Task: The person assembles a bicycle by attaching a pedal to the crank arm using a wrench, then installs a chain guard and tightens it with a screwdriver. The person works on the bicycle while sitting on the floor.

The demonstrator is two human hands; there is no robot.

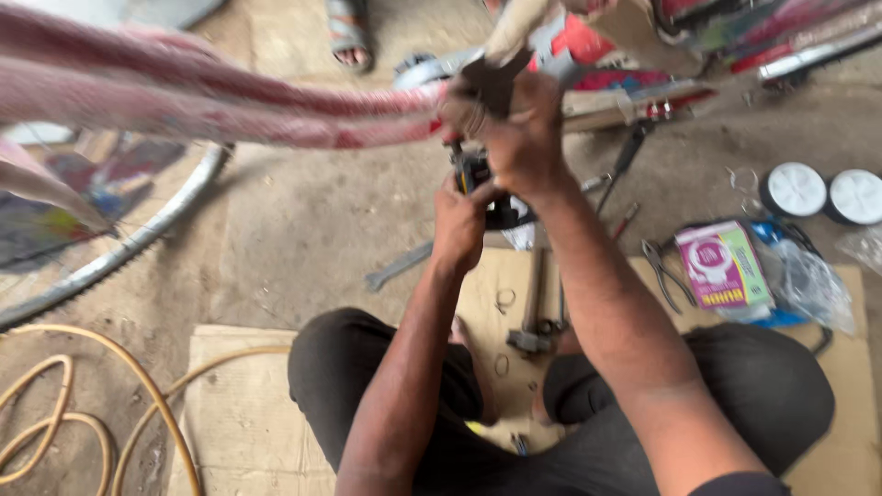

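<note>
Bicycle frame [230,115], wrapped in pink, spans far left to centre | right hand [524,138] grasps its black bracket [496,78] | left hand [457,225] clenched around black part [473,170] just below | hammer [531,317] near, on cardboard [248,413]

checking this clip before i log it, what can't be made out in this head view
- Small black part: in the head view, mostly hidden by the left hand and right hand; its kind is unclear.
- Pink wrapped bicycle frame: motion-blurred, cut by the left edge.
- Silver-rimmed wheel: cut by the left edge.
- Sandalled foot: cut by the top edge.
</note>
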